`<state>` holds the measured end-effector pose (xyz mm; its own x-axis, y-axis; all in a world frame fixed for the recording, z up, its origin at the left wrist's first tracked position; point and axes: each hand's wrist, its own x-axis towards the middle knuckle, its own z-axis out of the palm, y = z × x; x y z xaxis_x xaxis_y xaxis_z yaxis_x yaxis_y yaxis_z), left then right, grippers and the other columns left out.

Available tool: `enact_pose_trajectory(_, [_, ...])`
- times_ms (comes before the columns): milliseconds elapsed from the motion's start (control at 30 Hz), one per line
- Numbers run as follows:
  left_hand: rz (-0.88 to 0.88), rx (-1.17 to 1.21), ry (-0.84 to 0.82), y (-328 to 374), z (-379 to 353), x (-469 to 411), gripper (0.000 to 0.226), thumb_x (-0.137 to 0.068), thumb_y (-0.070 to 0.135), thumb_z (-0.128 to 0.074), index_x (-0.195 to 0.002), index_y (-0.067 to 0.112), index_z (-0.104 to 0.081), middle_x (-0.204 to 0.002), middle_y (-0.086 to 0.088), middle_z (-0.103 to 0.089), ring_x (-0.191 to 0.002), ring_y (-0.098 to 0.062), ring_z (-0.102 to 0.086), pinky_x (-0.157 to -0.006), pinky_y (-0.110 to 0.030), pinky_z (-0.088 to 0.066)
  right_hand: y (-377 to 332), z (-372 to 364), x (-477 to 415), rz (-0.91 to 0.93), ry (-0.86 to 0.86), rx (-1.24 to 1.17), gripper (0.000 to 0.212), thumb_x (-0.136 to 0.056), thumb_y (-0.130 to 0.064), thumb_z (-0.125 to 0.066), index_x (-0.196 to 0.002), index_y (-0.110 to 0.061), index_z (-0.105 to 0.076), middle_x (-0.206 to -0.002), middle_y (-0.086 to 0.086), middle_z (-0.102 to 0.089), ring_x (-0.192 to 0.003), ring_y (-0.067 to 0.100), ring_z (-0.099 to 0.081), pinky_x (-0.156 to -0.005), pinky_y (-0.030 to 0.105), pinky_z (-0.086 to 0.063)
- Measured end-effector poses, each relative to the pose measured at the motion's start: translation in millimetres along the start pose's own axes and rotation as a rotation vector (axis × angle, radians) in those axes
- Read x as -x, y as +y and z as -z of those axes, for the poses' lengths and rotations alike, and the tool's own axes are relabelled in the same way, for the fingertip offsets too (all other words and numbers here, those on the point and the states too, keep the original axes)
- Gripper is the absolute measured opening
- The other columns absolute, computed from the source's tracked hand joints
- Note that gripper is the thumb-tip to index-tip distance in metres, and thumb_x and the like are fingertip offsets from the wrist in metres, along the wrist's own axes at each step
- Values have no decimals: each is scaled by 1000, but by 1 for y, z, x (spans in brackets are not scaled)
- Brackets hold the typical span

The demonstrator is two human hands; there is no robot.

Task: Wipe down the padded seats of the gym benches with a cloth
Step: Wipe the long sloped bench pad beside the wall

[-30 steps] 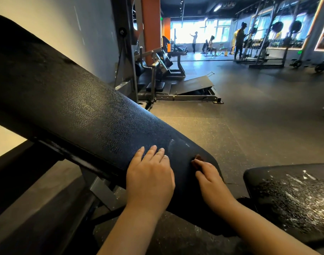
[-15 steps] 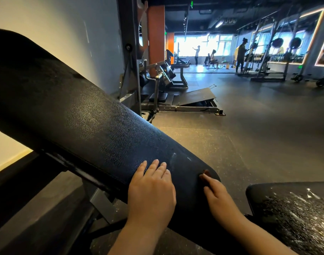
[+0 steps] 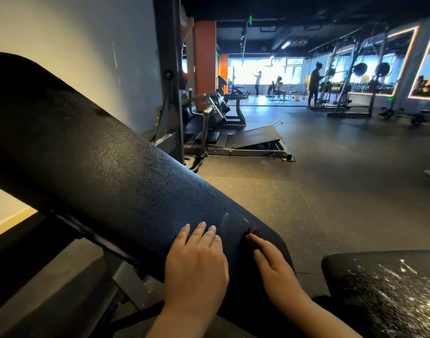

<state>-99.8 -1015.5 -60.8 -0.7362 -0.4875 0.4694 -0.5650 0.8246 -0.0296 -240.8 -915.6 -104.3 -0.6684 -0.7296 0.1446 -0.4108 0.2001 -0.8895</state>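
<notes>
Left hand (image 3: 197, 261) lies flat, fingers straight, bracing the inclined backrest pad (image 3: 126, 176) while the right hand (image 3: 273, 262) presses a small dark-red cloth (image 3: 254, 232) (mostly hidden) near the pad's lower end; its fingers' grip cannot be told.

no text, label, brand or number can be read anywhere here. a small green lit sign (image 3: 250, 19) hangs from the dark ceiling, and another small green sign (image 3: 389, 99) sits low on the far right wall, but both are too small and blurred to tell any letters or figures. the black textured bench pad (image 3: 126, 181) carries no print or logo on its visible surface, only a grain. the second pad (image 3: 384, 289) at the lower right corner bears white streaks, not writing. the glowing framed panels (image 3: 426, 67) on the right wall show pictures with no legible words.
</notes>
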Motion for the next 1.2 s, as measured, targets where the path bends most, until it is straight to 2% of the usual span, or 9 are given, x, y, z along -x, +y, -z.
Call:
enact_pose_trajectory(100, [-1,0,24,0,-1,0,50,-85,31,-36,-97,13,-80,-111,-2,-75,-114,-17,-67,-104,-42,-36,-14,-11,-2,-26,-14,4,37,-108,-29,-39,-143,-41,-41,-139,-29,-33,-130,-7,-29,-109,18,-20])
enact_pose_trajectory(200, [-8,-6,37,-1,-2,0,48,-84,30,-38,-96,12,-81,-110,-3,-75,-113,-19,-68,-103,-42,-34,-19,-16,14,89,-161,12,46,-106,-24,-40,-144,-50,-35,-145,-37,-23,-140,-11,-17,-120,22,-11])
enact_pose_trajectory(333, [-16,4,41,-1,-3,-1,47,-83,29,-39,-96,12,-81,-109,-3,-75,-112,-19,-68,-103,-42,-34,-11,7,19,113,-332,137,57,-105,-21,-41,-146,-59,-27,-153,-38,-15,-141,-16,-11,-119,20,-10])
enact_pose_trajectory(500, [-23,5,52,-2,-4,-1,48,-84,30,-38,-95,12,-81,-108,-2,-76,-111,-19,-69,-103,-43,-35,-3,11,-1,24,-155,109,52,-107,-20,-40,-149,-48,-27,-156,-25,-22,-146,-4,-17,-116,19,-13])
enact_pose_trajectory(633, [-21,6,68,-2,-7,-1,48,-82,30,-38,-93,11,-81,-107,-3,-76,-110,-20,-69,-102,-43,-35,-12,-10,-6,16,-64,149,46,-108,-29,-38,-152,-38,-30,-155,-21,-21,-149,4,-10,-124,30,-8])
enact_pose_trajectory(733, [-20,2,90,-2,-10,-2,46,-81,28,-40,-91,11,-81,-105,-4,-76,-107,-21,-70,-101,-43,-35,-13,-14,11,103,-148,161,48,-107,-29,-39,-149,-50,-27,-149,-32,-9,-143,-7,-3,-118,22,-6])
enact_pose_trajectory(833, [-23,3,116,-2,-11,-2,45,-81,28,-40,-91,10,-81,-105,-4,-76,-107,-21,-71,-100,-44,-36,-5,-1,20,121,-222,230,51,-107,-29,-40,-148,-55,-24,-149,-34,-13,-140,-11,-10,-117,17,-11])
enact_pose_trajectory(1033, [-27,9,128,-3,-12,-2,47,-81,29,-39,-90,10,-81,-105,-4,-76,-107,-20,-71,-100,-44,-36,-5,-6,-4,-15,18,264,42,-107,-22,-39,-147,-35,-39,-143,-13,-33,-126,-2,-26,-103,14,-17])
enact_pose_trajectory(1200, [-27,7,146,-3,-14,-3,45,-80,28,-41,-89,11,-81,-105,-4,-76,-107,-20,-71,-101,-44,-36,-10,-10,16,133,-92,243,50,-105,-23,-45,-147,-48,-33,-147,-34,-22,-136,-12,-20,-112,12,-14])
